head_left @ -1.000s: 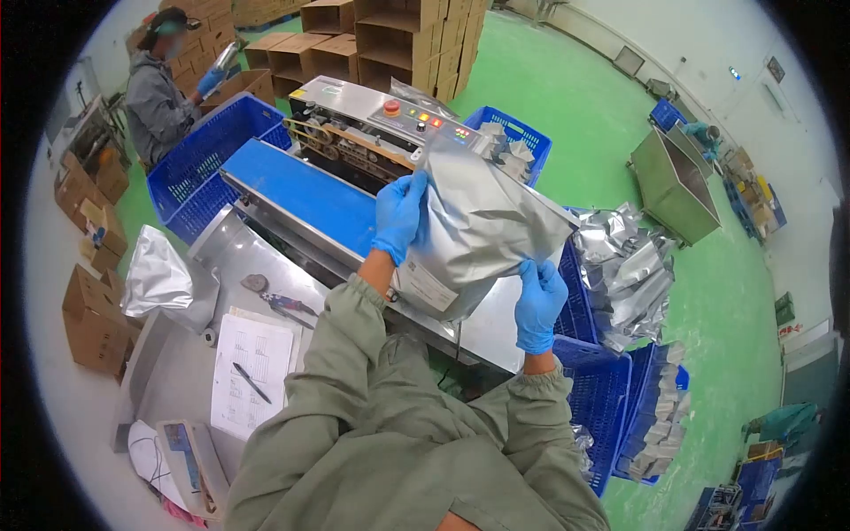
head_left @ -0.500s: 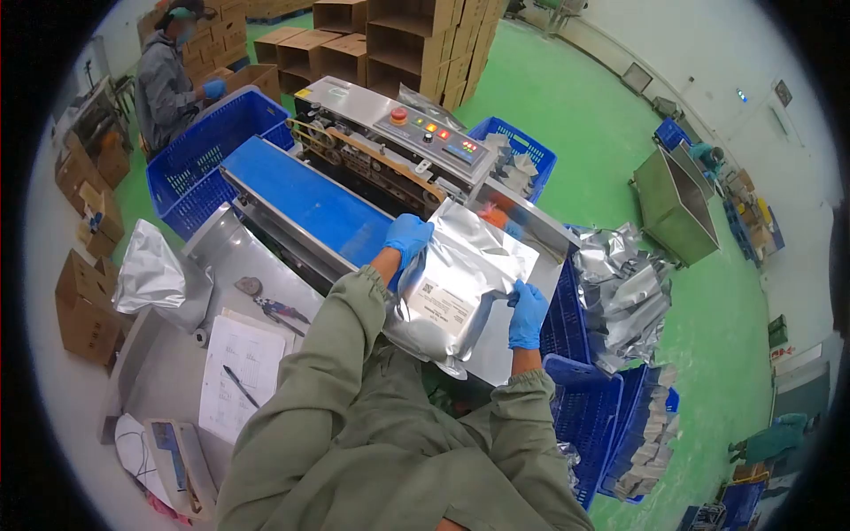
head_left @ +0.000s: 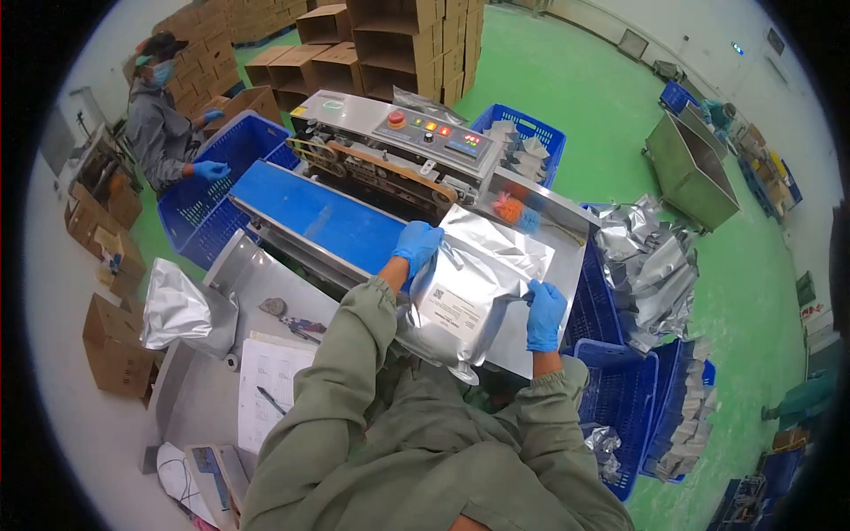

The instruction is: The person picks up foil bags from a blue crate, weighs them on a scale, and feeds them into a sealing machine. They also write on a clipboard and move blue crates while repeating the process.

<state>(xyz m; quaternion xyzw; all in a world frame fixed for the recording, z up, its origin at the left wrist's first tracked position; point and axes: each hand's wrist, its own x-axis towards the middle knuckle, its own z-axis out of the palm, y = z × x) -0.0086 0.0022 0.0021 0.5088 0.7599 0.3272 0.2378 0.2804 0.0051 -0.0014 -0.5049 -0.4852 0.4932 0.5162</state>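
Note:
A filled silver foil bag [head_left: 453,305] with a printed label is held in front of me between both gloved hands. My left hand [head_left: 416,246] is closed on the bag's upper left edge. At its right edge, my right hand [head_left: 545,317] pinches the foil near the open end. The bag's upper part lies flattened close to the band sealing machine [head_left: 398,146], whose panel lights are lit. The machine's blue conveyor belt [head_left: 314,217] runs off to the left of my left hand.
Another silver bag [head_left: 190,305] stands on the metal table at left, near papers [head_left: 266,380] and a pen. Blue crates [head_left: 611,389] with foil bags stand at right. A person [head_left: 159,124] sits beside a blue crate [head_left: 190,212]. Cardboard boxes [head_left: 390,53] are stacked behind.
My view has shifted, moving the scene mostly right. Both hands keep their hold on the foil bag. The seated person's arm now reaches over the blue crate.

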